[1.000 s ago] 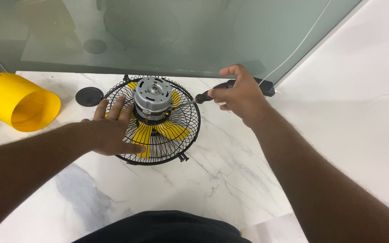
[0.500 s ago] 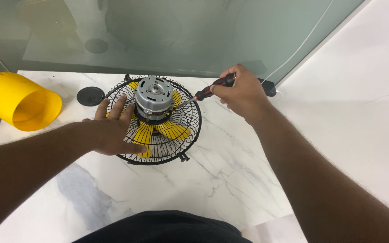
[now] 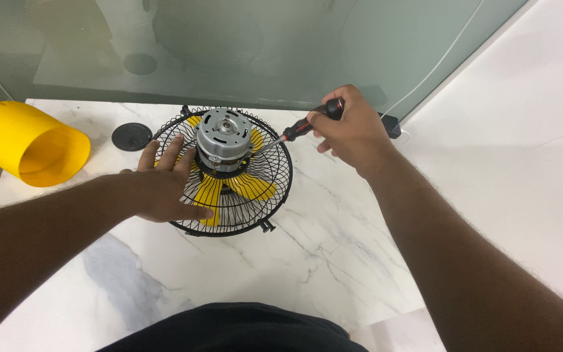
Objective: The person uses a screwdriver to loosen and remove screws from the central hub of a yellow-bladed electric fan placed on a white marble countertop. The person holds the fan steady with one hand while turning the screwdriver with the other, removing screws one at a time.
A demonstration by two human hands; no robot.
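2 hands busy: left hand covers fan grille; right hand hides screwdriver handle.

The left arm came in from the lower left edge and stretched across toward the middle, forearm nearly level, wrist straight. The left hand lay palm down with the fingers spread wide and flat, thumb pointing to the right along the lower side. The right arm entered from the lower right corner and ran up and leftward, forearm long and bare. The right hand was curled shut in a firm grip, knuckles upward, wrist bent slightly down, thumb tucked against the forefinger. The two hands were well apart.
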